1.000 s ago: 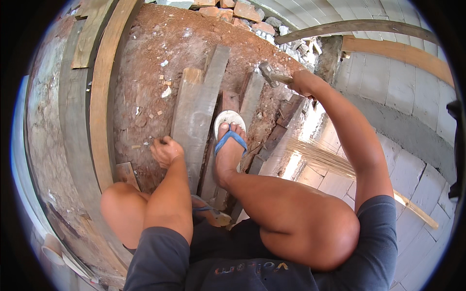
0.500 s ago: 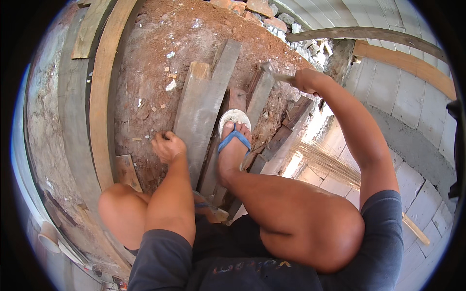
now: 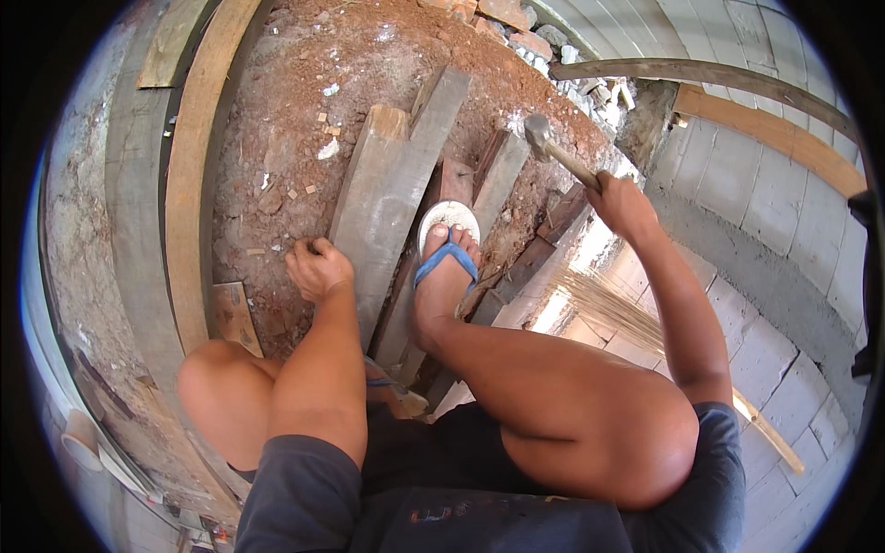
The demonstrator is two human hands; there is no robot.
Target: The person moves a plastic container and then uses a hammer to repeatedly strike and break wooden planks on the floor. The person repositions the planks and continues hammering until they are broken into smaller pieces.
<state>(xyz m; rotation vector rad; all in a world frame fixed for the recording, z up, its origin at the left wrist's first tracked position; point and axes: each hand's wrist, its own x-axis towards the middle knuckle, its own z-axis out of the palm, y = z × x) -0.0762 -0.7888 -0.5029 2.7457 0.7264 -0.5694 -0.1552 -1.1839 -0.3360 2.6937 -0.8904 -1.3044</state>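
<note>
My right hand (image 3: 625, 206) is wrapped round the wooden handle of a hammer (image 3: 573, 166). Its metal head points up and left, close to the far end of a narrow grey beam (image 3: 501, 177); whether they touch I cannot tell. Over reddish soil, beside a wide grey plank (image 3: 383, 207), my left hand (image 3: 319, 270) is closed with its fingers curled in. Anything within those fingers is hidden. My foot in a white flip-flop (image 3: 449, 219) with blue straps presses on the timber between the plank and the narrow beam, next to a short reddish block (image 3: 454, 181).
Long boards (image 3: 198, 157) run along the left side. Broken bricks and rubble (image 3: 530, 41) lie at the far edge. A grey block wall (image 3: 770, 203) stands on the right, with thin sticks (image 3: 613, 309) near it. Small wood chips (image 3: 323, 129) dot the soil (image 3: 286, 83).
My right hand has moved right and toward me, drawing the hammer's head away from the beam end; more of its handle shows. My left hand stays almost in place.
</note>
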